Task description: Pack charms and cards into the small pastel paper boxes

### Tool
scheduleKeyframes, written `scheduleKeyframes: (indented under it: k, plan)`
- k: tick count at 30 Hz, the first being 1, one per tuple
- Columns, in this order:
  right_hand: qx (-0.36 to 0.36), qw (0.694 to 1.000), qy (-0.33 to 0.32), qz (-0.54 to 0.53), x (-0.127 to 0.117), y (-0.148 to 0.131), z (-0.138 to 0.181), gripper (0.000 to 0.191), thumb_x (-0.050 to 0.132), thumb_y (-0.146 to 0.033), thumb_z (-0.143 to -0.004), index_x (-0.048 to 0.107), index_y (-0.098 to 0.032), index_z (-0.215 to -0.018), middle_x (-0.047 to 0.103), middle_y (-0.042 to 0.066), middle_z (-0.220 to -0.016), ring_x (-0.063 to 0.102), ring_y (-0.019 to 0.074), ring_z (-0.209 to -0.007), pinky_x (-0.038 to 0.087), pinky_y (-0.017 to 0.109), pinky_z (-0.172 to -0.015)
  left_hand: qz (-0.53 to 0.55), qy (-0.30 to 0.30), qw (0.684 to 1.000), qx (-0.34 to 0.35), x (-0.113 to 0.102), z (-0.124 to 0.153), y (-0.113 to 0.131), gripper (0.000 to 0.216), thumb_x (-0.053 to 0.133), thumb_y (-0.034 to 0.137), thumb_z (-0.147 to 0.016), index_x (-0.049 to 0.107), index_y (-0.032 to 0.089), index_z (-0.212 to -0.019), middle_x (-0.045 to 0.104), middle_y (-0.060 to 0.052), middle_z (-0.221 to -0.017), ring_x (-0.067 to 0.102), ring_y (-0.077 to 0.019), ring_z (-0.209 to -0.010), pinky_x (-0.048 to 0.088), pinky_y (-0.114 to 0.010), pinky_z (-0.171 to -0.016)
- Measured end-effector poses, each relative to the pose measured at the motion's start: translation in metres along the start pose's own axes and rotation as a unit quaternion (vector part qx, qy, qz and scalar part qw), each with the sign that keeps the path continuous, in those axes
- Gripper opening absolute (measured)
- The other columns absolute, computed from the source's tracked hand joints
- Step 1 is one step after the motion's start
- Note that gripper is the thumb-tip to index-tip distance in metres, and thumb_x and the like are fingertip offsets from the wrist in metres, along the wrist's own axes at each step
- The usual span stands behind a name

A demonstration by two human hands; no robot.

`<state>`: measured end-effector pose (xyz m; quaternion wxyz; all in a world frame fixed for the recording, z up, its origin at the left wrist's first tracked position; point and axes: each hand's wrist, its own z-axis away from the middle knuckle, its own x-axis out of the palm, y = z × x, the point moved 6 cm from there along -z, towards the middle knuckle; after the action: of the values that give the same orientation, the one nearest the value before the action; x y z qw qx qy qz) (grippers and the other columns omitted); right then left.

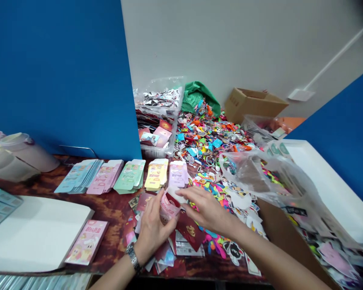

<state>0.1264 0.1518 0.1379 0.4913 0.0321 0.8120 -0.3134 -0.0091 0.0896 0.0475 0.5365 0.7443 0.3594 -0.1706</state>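
Left hand (153, 229) curled around a pink printed packet (169, 208), right hand (207, 208) open with fingertips at the packet's upper edge, above loose red envelopes (189, 229) on a wood-grain surface (115, 211); a tight grip could crease the thin packet, and a slip could scatter the pile.

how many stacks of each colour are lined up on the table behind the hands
light blue stack: 1
pink stack: 1
green stack: 1
yellow stack: 1
lilac stack: 1
total: 5
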Motion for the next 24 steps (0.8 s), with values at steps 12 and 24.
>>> scheduleKeyframes:
  k: [12, 24]
  plan:
    - [0.086, 0.987, 0.050, -0.123, 0.019, 0.001, 0.028, 0.035, 0.048, -0.017, -0.095, 0.053, -0.025, -0.129, 0.062, 0.007, -0.122, 0.059, 0.0173, -0.111, 0.049, 0.030, -0.094, 0.072, -0.024, 0.993, 0.089, -0.008, 0.002, 0.021, 0.056, 0.063, 0.024, -0.082, 0.036, 0.024, -0.131, 0.057, -0.010, -0.120, 0.059, -0.0205, -0.108, 0.050, -0.035, -0.091]
    - [0.147, 0.958, 0.104, -0.222, 0.022, -0.005, 0.026, 0.019, 0.056, -0.018, -0.090, 0.069, -0.023, -0.102, 0.070, 0.003, -0.103, 0.065, 0.0156, -0.097, 0.052, 0.027, -0.086, 0.027, -0.065, 0.997, 0.034, -0.003, 0.009, 0.018, 0.085, 0.056, 0.024, -0.085, 0.004, 0.022, -0.152, 0.044, -0.016, -0.142, 0.047, -0.0256, -0.129, 0.046, -0.039, -0.100]
